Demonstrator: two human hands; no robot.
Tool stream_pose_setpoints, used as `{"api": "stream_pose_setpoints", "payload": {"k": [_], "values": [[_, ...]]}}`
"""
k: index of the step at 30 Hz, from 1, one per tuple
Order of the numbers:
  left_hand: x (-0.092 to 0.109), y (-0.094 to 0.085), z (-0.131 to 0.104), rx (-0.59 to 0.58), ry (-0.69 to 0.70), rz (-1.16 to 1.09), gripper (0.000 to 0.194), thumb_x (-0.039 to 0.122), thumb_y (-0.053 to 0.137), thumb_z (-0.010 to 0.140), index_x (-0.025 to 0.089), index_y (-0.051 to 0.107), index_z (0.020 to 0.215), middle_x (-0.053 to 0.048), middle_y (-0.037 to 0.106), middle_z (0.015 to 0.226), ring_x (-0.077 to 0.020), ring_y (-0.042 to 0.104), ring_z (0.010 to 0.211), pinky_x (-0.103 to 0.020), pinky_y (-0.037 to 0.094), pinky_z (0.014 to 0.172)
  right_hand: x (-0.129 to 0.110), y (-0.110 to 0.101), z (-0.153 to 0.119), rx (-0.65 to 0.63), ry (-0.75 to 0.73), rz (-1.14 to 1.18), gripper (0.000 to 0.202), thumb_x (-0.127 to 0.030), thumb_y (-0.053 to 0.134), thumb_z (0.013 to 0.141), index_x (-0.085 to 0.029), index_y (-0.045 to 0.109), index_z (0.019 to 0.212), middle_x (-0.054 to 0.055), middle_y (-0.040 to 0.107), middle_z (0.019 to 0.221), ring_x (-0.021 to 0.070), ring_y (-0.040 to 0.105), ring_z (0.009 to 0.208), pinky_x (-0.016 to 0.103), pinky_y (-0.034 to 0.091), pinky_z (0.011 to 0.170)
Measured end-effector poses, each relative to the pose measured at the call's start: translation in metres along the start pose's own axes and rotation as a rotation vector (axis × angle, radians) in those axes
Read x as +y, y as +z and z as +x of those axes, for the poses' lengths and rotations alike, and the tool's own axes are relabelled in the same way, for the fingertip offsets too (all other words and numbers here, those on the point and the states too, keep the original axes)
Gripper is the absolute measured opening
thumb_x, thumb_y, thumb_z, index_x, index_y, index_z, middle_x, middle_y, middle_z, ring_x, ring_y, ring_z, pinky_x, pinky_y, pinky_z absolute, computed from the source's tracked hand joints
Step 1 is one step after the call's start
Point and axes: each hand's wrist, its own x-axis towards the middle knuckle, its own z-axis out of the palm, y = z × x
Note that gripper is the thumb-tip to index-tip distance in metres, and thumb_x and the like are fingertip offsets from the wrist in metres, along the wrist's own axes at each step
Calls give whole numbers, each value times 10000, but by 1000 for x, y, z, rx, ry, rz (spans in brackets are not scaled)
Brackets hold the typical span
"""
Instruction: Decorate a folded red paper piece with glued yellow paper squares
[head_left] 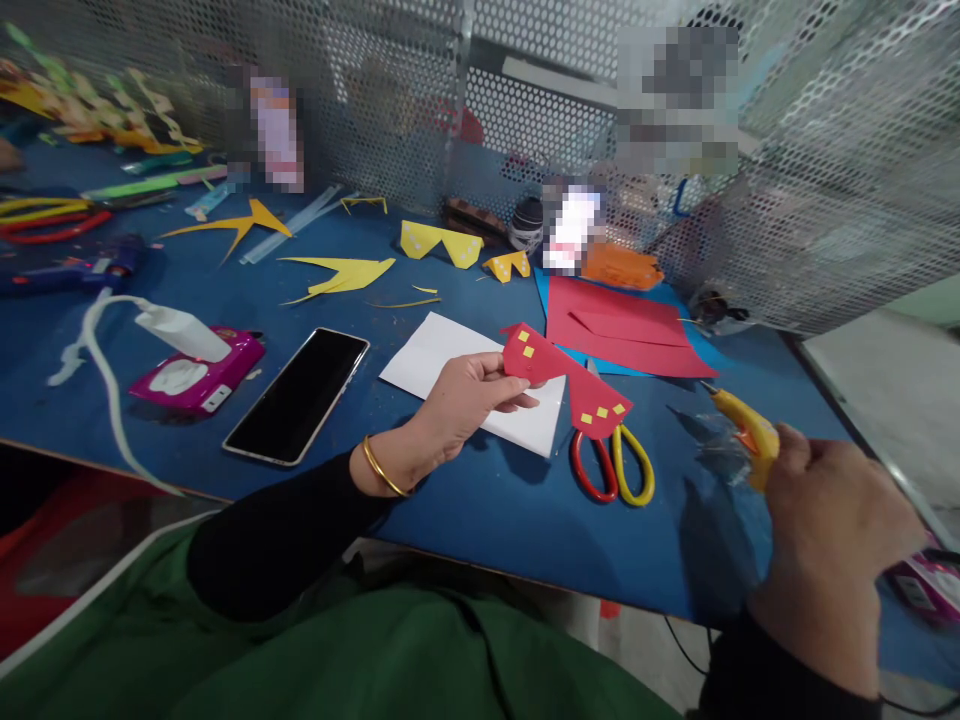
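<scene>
My left hand [469, 400] pinches the left end of a red paper cutout [559, 375], which bears small yellow squares at both ends. Under it lies a folded white paper [420, 362]. Scissors [634, 465] with one red and one yellow handle rest on the blue table [465, 510], their blades mostly hidden beneath the cutout. At the right, my right hand [832, 500] is wrapped round a yellow glue gun [750, 425], its tip pointing up and left, apart from the cutout.
A black-screened phone [298, 395] and a magenta socket block [199, 370] with a white plug lie left. Red sheets [622, 330], yellow cutouts [441, 243] and an orange cutout [244, 225] sit farther back. A perforated metal screen [390, 100] bounds the table's rear.
</scene>
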Motion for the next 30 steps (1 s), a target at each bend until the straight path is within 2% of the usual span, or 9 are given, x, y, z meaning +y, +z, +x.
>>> {"api": "stream_pose_setpoints", "payload": {"k": [2, 4, 6, 9, 12, 15, 22, 25, 30], "values": [[0, 1, -1, -16, -4, 15, 141, 199, 710, 796, 176, 766, 923, -67, 795, 976, -148, 752, 768, -275, 527, 761, -22, -11, -6, 56, 48, 21, 419, -487, 502, 897, -199, 784, 1011, 247, 728, 925, 402, 693, 833, 480, 404, 625], [1, 2, -2, -35, -3, 42, 142, 189, 705, 795, 171, 766, 922, -67, 797, 958, -145, 751, 757, -268, 525, 747, -52, -21, -11, 23, -107, 380, 326, -460, 595, 885, -219, 774, 1012, 154, 765, 955, 314, 714, 905, 422, 482, 767], [1, 3, -3, -53, 5, 57, 129, 174, 701, 789, 168, 764, 902, -53, 792, 891, -140, 746, 738, -262, 530, 736, -85, -27, -12, -166, -251, 670, 269, -445, 666, 857, -228, 769, 977, 91, 779, 983, 257, 717, 952, 371, 499, 869], [1, 5, -4, -74, 16, 51, 114, 161, 703, 776, 166, 761, 875, -24, 771, 800, -130, 729, 698, -268, 550, 741, -128, -28, -7, -462, -380, 772, 323, -511, 724, 769, -221, 763, 906, 67, 776, 949, 230, 694, 864, 323, 509, 730], [2, 6, -4, -91, 22, 38, 129, 165, 710, 768, 164, 763, 885, -24, 771, 818, -126, 721, 698, -281, 568, 762, -154, -21, -2, -678, -407, 790, 363, -529, 763, 710, -196, 738, 854, 49, 747, 832, 146, 582, 607, 271, 427, 542], [1, 6, -4, -101, 18, 43, 119, 171, 708, 765, 166, 759, 872, -23, 762, 807, -129, 722, 699, -290, 573, 774, -164, -14, -1, -742, -371, 785, 343, -503, 789, 684, -186, 685, 758, -10, 655, 643, 82, 425, 467, 247, 346, 464], [-6, 3, -2, -107, 66, 171, 97, 208, 683, 775, 185, 754, 836, -25, 747, 782, -148, 726, 715, -307, 559, 790, -164, -11, -11, -881, -315, 845, 324, -505, 701, 778, -188, 658, 728, -56, 514, 496, 85, 418, 432, 231, 325, 436], [-7, 3, -2, -121, 49, 172, 85, 219, 691, 769, 190, 749, 824, -27, 750, 776, -155, 729, 727, -309, 559, 779, -163, -8, -12, -832, -339, 805, 341, -505, 636, 820, -190, 631, 692, -66, 440, 479, 76, 346, 430, 228, 270, 426], [-4, 4, -2, -126, 24, 125, 59, 204, 705, 760, 176, 745, 794, -19, 739, 770, -132, 716, 690, -283, 555, 753, -161, -2, -12, -693, -462, 741, 376, -460, 521, 903, -191, 607, 656, -29, 495, 530, 100, 405, 491, 248, 289, 479]]}}
